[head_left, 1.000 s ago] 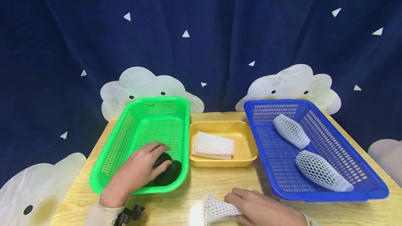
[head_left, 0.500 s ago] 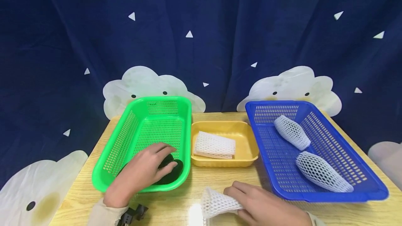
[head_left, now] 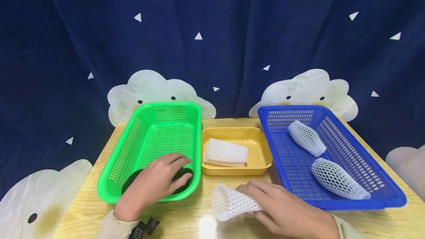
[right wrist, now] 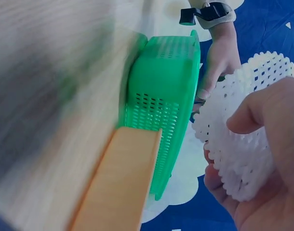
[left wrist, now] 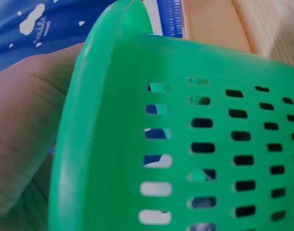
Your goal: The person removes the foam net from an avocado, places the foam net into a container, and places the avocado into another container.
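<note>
Before me hangs a navy curtain, white clouds and triangles across it, light glaring off the wooden table!

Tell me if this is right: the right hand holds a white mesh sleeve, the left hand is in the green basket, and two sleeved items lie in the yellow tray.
No: the head view shows the two sleeved items in the blue basket, not the yellow tray. The right hand does hold a white mesh sleeve, with the left hand in the green basket.
</note>
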A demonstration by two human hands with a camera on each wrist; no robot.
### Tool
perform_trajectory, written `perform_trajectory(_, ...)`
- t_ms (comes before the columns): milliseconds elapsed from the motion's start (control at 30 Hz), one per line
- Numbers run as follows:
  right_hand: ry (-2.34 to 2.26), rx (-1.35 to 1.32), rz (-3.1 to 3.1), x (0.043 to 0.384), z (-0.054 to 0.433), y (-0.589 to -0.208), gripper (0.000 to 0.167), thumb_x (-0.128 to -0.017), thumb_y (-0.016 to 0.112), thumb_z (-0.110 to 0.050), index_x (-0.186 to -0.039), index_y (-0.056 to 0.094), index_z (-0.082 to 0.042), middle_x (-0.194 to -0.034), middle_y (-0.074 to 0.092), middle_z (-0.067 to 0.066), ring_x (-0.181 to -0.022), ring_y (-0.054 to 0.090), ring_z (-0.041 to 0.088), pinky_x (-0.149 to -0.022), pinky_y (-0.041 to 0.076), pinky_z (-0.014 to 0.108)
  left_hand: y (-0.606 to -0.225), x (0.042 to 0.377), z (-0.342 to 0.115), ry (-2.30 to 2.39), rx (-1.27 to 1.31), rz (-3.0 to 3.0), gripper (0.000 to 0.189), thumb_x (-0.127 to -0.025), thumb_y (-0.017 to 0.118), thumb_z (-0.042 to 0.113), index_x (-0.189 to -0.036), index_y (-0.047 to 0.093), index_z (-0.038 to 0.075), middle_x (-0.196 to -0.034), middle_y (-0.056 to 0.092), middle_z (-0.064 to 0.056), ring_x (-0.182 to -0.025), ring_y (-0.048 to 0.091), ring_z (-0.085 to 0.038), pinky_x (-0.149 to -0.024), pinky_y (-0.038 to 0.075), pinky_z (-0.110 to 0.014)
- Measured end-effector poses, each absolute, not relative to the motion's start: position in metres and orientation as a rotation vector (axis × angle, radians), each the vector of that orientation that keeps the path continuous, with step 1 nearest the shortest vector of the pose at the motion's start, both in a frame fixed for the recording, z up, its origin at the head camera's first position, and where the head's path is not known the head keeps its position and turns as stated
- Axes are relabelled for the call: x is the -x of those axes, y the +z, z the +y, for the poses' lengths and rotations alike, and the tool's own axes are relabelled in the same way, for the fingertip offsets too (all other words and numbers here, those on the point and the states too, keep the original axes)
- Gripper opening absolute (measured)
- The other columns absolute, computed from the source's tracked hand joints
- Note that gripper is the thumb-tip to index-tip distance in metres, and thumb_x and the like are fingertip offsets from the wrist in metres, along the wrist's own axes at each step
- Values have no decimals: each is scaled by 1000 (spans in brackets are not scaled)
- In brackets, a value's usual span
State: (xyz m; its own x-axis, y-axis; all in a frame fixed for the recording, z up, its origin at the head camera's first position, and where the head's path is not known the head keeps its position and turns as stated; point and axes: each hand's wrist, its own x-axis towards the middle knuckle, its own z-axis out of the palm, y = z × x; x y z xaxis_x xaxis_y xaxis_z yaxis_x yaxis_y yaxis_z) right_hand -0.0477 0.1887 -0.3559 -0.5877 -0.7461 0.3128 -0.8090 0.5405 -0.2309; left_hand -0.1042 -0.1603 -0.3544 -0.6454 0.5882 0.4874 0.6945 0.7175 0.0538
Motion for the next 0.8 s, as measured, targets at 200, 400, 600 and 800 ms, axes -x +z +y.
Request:
perform_trajectory(200, 536, -1382, -2367, 58, 191, -349, 67, -77, 73, -5, -140, 56, -18, -117, 62, -13, -97, 58, -1, -83, 50, 14, -354, 103, -158, -320, 1000, -2465, 27, -88, 81, 29, -110, 77, 14, -109, 76, 1, -101, 74, -17, -85, 62, -33)
perform_trajectory(400, 522, -1338, -2321, 68, 193, -339, 70, -72, 73, 3, -138, 58, -14, -114, 65, -8, -92, 61, 3, -76, 52, 17, -354, 103, -157, -325, 1011, -2461, 26, -88, 81, 28, -109, 77, 13, -108, 76, 0, -100, 74, -17, -85, 62, -34)
perform_trajectory(600, 461, -1235, -2315, 79, 195, -328, 69, -71, 75, 3, -137, 59, -9, -111, 68, -2, -87, 63, 7, -70, 56, 22, -355, 102, -157, -331, 1003, -2475, 26, -88, 82, 28, -109, 77, 14, -108, 75, 1, -100, 73, -17, -85, 62, -34)
perform_trajectory(800, 418, -1138, -2346, 86, 196, -320, 69, -69, 76, 6, -135, 62, -9, -104, 69, 0, -81, 62, 6, -64, 55, 23, -354, 102, -157, -333, 1009, -2486, 25, -90, 79, 30, -110, 77, 16, -109, 75, 3, -100, 73, -15, -86, 62, -33)
